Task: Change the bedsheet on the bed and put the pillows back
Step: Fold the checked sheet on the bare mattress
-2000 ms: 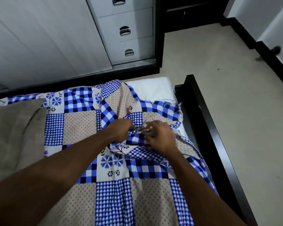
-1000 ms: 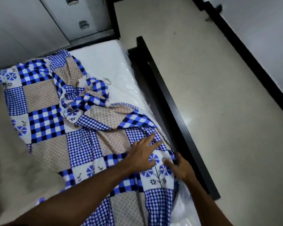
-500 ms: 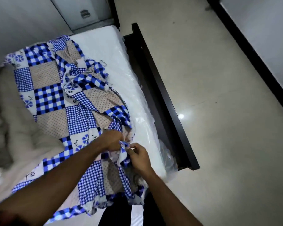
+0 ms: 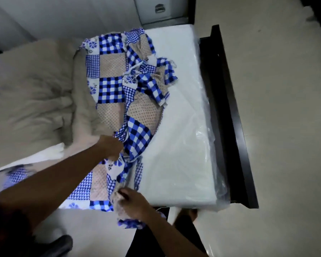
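Observation:
A blue, white and beige patchwork bedsheet lies bunched along the middle of the bed. The white mattress, wrapped in clear plastic, is bare on its right side. My left hand grips a gathered fold of the sheet near the bed's middle. My right hand grips the sheet's lower edge at the foot of the mattress. A beige pillow or blanket heap covers the left part of the bed.
A black bed frame rail runs along the mattress's right side. Pale tiled floor spreads to the right. A grey drawer unit stands beyond the head of the bed. My dark trousers and foot show below.
The sheet has been pulled further left off the mattress's right side. My left hand moved up the sheet and my right hand dropped to its lower edge. The view pulled back.

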Available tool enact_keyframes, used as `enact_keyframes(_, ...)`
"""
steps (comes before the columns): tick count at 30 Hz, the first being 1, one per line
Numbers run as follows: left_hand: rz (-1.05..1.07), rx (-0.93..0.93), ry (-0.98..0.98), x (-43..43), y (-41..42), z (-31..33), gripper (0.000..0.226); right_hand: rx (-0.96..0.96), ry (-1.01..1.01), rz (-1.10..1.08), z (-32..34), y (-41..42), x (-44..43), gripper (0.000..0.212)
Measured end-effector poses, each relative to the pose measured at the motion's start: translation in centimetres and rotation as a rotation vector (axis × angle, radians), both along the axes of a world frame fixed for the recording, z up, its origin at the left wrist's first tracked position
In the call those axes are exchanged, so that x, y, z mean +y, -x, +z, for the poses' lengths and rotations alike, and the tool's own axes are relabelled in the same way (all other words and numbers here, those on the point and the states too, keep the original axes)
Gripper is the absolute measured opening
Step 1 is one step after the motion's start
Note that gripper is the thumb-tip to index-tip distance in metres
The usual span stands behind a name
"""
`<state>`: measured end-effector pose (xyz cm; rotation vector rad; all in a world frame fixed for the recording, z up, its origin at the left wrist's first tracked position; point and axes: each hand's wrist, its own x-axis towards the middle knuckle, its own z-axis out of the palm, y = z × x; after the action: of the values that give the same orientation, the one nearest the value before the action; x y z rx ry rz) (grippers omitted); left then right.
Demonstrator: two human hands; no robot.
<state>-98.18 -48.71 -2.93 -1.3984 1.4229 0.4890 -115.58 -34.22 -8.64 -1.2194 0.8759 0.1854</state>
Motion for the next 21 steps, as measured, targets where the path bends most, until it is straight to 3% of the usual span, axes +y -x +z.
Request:
enact_keyframes(4,0.091,-0.051,0.316,2.5,-3.0,0.7,0.024,0.127,0.219,-0.248,-0.5,-2.1,-1.8,0.03)
enact_keyframes(6,0.113,-0.024,0.367,4.0,-3.5,0.7,0.026,0.189,0.271,-0.433,-2.5,-2.0,-3.3,0.043)
enact_keyframes(9,0.038,0.095,0.267,6.0,-1.6,-0.3,0.024,0.244,0.28,-0.553,-4.4,-1.3,-5.9,0.071)
enact_keyframes(13,-0.07,0.149,0.034,8.3,-1.1,-3.2,0.026,0.151,0.429,-0.667,-6.9,-5.0,-14.0,0.076)
enact_keyframes(15,-0.008,0.144,-0.017,8.4,-3.0,-3.9,0.026,0.147,0.337,-0.723,-7.8,-8.2,-19.2,0.077)
enact_keyframes(16,0.029,0.16,-0.015,8.1,-4.0,-3.9,0.025,0.143,0.272,-0.731,-7.3,-9.9,-21.0,0.066)
enact_keyframes(18,0.079,0.238,0.023,7.4,-5.9,-3.4,0.023,0.091,0.224,-0.64,-5.0,-13.2,-22.7,0.036)
enact_keyframes(21,0.148,0.422,0.261,5.7,-9.5,-0.3,0.026,0.004,0.37,-0.1,-1.8,-19.3,-21.9,0.033)
